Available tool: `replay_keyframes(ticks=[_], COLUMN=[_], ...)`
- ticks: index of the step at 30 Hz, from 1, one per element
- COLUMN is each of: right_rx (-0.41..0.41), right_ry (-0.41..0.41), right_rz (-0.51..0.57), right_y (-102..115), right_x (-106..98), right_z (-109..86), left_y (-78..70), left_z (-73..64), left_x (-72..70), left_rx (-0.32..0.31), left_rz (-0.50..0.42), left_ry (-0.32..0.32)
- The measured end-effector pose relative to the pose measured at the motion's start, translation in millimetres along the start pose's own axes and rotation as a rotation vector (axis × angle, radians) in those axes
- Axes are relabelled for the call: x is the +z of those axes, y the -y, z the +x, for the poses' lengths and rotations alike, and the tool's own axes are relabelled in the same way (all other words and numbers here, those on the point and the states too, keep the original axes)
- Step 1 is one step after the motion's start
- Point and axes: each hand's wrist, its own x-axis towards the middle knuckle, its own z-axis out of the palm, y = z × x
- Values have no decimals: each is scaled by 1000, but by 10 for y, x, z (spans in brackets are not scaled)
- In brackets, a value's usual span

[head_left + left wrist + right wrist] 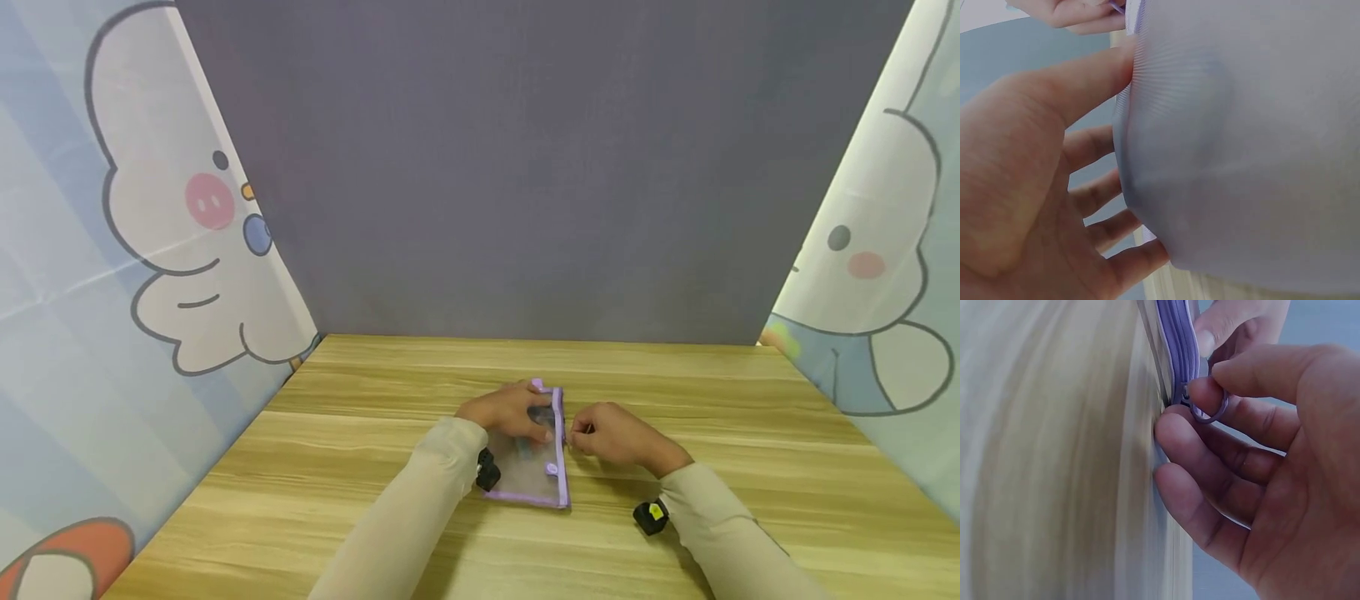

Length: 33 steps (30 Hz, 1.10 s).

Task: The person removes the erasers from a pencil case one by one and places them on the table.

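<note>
A translucent mesh zipper pouch (517,477) with purple trim lies flat on the wooden table. Across its upper part rests my left hand (504,410), thumb and fingers spread. In the left wrist view, the thumb and fingertips hold the bulging mesh (1241,156), and some fingertips are hidden behind it. My right hand (611,432) is at the pouch's right edge. There it pinches the purple cord loop of the zipper pull (1215,417), at the lower end of the visible zipper (1179,350). A dark shape shows faintly through the mesh; what it is cannot be made out.
The wood-grain table (360,392) extends around the pouch on all sides. A dark grey panel (525,167) stands behind it. Cloths with cartoon animals hang at the left (67,250) and right (915,450). Each wrist carries a small black camera.
</note>
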Motion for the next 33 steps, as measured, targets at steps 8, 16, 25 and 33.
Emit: replay_keyframes(ticks=[8,16,25,33], right_rx=[3,-36,-86,-98], right_ry=[-6,31,74,97], right_rz=[-17,-53,-78,-97], right_y=[-1,57,138,141], right_x=[11,-24,-68,-86], right_z=[22,12,6,-5], left_y=[33,-1,-9,-32], left_z=[61,80,65,47], left_x=[-7,8,8,4], left_rx=[-42,-70,-89,-75], left_rz=[-53,-34,-27,-13], left_ry=[5,12,10,22])
